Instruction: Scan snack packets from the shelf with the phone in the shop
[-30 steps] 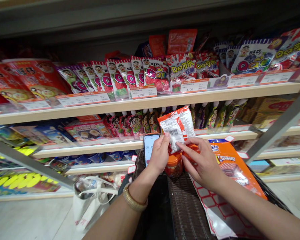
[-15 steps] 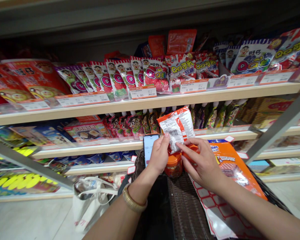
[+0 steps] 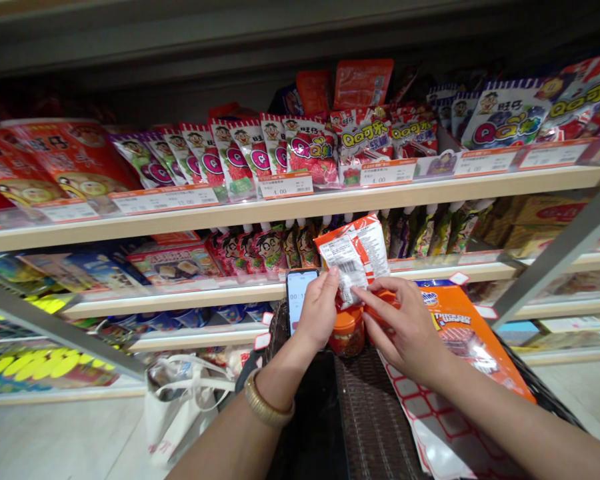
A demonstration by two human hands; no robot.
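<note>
A small red and white snack packet [image 3: 353, 257], its barcode side facing me, is gripped at its lower left by my left hand [image 3: 321, 308]. The thumb lies on the packet's front. My right hand [image 3: 410, 330] has its fingers apart, and the index fingertip touches the packet's lower edge. Directly below the packet is an orange-lidded jar [image 3: 347, 332]; another orange lid is partly hidden behind my right fingers. A phone [image 3: 296, 300] stands just left of my left hand. An orange wafer bag [image 3: 480, 340] lies right of my right hand.
Below my hands is a dark wicker basket [image 3: 380, 420]. Ahead, a shelf [image 3: 220, 215] holds gummy packets [image 3: 313, 150] and red tubs [image 3: 75, 160]. Pouches hang on the lower level. A white tote bag [image 3: 180, 407] is at the lower left.
</note>
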